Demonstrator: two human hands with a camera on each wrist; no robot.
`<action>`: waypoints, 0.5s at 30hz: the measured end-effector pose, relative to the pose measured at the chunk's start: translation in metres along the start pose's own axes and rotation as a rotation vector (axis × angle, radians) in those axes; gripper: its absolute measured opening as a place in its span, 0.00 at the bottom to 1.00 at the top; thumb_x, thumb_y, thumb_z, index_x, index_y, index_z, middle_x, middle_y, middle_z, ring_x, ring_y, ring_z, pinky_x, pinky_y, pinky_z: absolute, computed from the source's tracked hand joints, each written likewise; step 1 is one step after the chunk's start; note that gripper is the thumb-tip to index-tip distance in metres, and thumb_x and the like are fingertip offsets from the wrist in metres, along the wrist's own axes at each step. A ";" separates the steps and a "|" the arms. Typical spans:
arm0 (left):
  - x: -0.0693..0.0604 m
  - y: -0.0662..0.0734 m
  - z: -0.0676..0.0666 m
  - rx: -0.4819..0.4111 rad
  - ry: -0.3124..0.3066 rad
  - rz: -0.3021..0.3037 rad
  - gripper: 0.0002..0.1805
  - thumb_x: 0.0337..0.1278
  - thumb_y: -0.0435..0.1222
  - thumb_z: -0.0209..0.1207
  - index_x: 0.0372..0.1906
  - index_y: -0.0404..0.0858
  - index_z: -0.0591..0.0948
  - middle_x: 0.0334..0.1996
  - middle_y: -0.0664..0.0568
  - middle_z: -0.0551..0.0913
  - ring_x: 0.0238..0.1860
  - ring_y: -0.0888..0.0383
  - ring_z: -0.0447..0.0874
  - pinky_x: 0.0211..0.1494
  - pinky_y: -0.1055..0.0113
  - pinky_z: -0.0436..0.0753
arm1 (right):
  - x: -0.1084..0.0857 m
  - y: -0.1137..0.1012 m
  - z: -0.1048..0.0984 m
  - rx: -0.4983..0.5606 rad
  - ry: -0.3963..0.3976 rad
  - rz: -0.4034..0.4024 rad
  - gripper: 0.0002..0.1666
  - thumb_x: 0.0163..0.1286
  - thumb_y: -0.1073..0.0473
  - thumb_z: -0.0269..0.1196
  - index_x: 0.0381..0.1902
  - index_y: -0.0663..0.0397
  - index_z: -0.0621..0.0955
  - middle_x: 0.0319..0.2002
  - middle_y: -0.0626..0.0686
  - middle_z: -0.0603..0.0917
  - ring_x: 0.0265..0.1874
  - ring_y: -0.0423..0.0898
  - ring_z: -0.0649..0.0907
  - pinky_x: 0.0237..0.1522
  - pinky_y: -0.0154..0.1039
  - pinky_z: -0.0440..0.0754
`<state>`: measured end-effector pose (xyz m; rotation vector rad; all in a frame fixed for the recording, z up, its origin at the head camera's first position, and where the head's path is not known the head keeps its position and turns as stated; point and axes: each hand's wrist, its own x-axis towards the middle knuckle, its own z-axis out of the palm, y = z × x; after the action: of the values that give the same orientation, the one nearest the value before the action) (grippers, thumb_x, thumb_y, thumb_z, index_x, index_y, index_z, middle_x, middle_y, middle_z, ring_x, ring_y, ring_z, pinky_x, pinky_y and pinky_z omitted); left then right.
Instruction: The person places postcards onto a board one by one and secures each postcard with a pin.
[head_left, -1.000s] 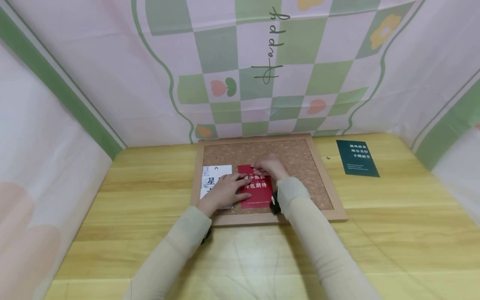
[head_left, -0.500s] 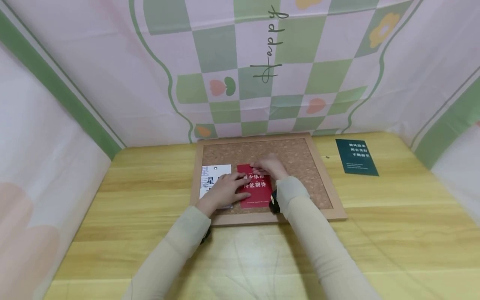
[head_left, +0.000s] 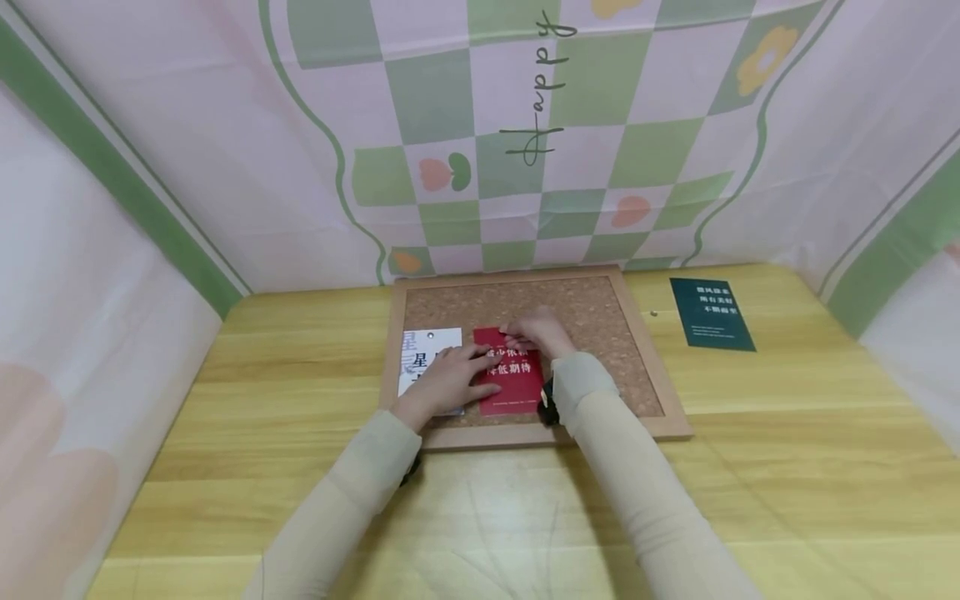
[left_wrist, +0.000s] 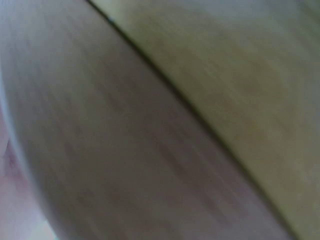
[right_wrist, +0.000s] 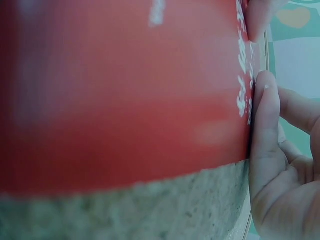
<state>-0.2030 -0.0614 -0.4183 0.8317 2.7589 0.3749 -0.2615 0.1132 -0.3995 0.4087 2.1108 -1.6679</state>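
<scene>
A red card point(head_left: 510, 390) with white characters lies on a wood-framed corkboard point(head_left: 585, 308). My left hand point(head_left: 447, 379) is spread over the white card point(head_left: 429, 340) to its left, fingertips resting on the red card's left side. A small round silver pin point(head_left: 431, 335) shows at the white card's top. At the red card's upper edge my right hand point(head_left: 538, 331) has bent fingers, tips close together. Whatever is between those tips is hidden. In the right wrist view, that hand's fingers point(right_wrist: 267, 115) touch the red card from close by. The left wrist view shows only blurred wood surfaces.
To the right of the corkboard lies a dark green card point(head_left: 714, 315) with white writing. A tiny silver object point(head_left: 654, 313) sits on the wooden table point(head_left: 300, 375) between them. Patterned cloth point(head_left: 510, 217) hangs behind and at both sides.
Both hands keep their places on the cards. The whole head view has shifted very slightly; nothing else visibly moves.
</scene>
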 end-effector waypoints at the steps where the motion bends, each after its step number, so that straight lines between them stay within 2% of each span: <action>1: 0.000 0.000 0.000 0.000 -0.001 -0.001 0.32 0.63 0.56 0.53 0.70 0.50 0.67 0.70 0.48 0.66 0.72 0.51 0.61 0.75 0.47 0.60 | 0.000 0.000 0.000 0.001 0.000 -0.002 0.19 0.66 0.69 0.55 0.53 0.74 0.78 0.17 0.45 0.80 0.14 0.34 0.80 0.24 0.25 0.82; 15: 0.001 0.000 0.002 0.014 0.008 0.004 0.32 0.64 0.56 0.52 0.69 0.50 0.67 0.70 0.48 0.66 0.72 0.51 0.62 0.75 0.47 0.60 | 0.001 0.000 -0.001 -0.032 0.007 0.017 0.18 0.67 0.68 0.56 0.51 0.75 0.78 0.15 0.46 0.80 0.13 0.34 0.79 0.23 0.25 0.81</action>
<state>-0.2036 -0.0605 -0.4210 0.8411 2.7707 0.3603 -0.2624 0.1146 -0.4000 0.4221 2.1309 -1.6233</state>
